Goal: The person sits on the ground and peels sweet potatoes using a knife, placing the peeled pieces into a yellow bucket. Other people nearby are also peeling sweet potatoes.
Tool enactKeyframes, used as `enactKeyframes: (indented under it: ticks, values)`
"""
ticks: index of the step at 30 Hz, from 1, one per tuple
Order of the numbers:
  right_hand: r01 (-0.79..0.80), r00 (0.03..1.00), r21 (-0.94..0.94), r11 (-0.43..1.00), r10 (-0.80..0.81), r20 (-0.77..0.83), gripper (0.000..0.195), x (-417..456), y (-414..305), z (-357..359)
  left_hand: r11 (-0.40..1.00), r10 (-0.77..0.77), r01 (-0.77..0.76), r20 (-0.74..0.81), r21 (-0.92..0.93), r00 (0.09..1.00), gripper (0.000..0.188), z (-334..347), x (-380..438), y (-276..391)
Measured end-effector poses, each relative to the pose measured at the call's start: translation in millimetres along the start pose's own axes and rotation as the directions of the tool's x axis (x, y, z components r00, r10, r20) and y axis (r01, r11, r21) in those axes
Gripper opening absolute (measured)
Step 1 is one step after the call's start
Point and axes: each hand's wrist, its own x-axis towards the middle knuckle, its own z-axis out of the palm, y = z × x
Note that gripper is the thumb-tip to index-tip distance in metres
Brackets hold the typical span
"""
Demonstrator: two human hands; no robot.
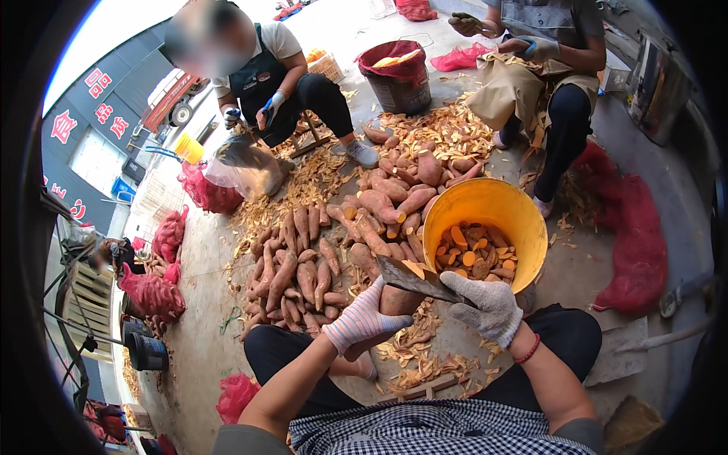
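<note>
My left hand (361,319), in a striped knit glove, grips a sweet potato (398,301) above my lap. In a pale knit glove, my right hand (485,307) is closed around the handle end of a broad-bladed knife (418,280). The blade lies across the upper end of the sweet potato, where orange flesh shows behind it. Just beyond the knife stands a yellow bucket (483,193), tilted towards me, with cut sweet potato pieces (475,250) in its bottom. Whole sweet potatoes (296,273) lie heaped on the floor to the left of my hands.
Peelings (318,170) cover much of the concrete floor. Two people sit opposite, one left with gloved hands (273,108), one right with gloved hands (537,48). Between them stands a dark bucket (396,85) lined with red mesh. A filled red mesh sack (634,244) lies at right.
</note>
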Motion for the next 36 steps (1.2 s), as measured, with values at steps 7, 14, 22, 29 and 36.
enactKeyframes:
  ticks: [7, 14, 22, 29, 36]
  values:
    - [-0.418, 0.907, -0.249, 0.874, 0.417, -0.058, 0.047, -0.8, 61.4, -5.3, 0.993, 0.062, -0.059, 0.021, -0.106, 0.998, 0.084, 2.8, -14.5, 20.8]
    - [-0.333, 0.929, -0.593, 0.733, 0.364, -0.072, 0.052, 1.3, 48.4, 5.4, 0.789, -0.238, 0.174, -0.032, -0.590, 0.971, 0.092, 9.5, -0.9, -27.7]
    - [-0.088, 0.986, -0.754, 0.651, 0.162, 0.025, 0.047, 7.1, 48.1, 10.2, 0.568, -0.204, 0.332, 0.262, -0.753, 0.943, 0.065, -15.3, 50.4, 29.2]
    - [-0.192, 0.922, -0.741, 0.644, 0.377, 0.090, 0.045, -13.3, 53.9, -7.5, 0.602, -0.376, 0.297, 0.065, -0.741, 0.924, 0.061, 11.2, 169.8, 3.3]
    - [-0.518, 0.823, -0.524, 0.676, 0.560, -0.090, 0.052, -35.1, 73.6, -23.2, 0.651, -0.245, 0.013, -0.195, -0.759, 0.950, 0.050, -55.3, 116.3, -32.3]
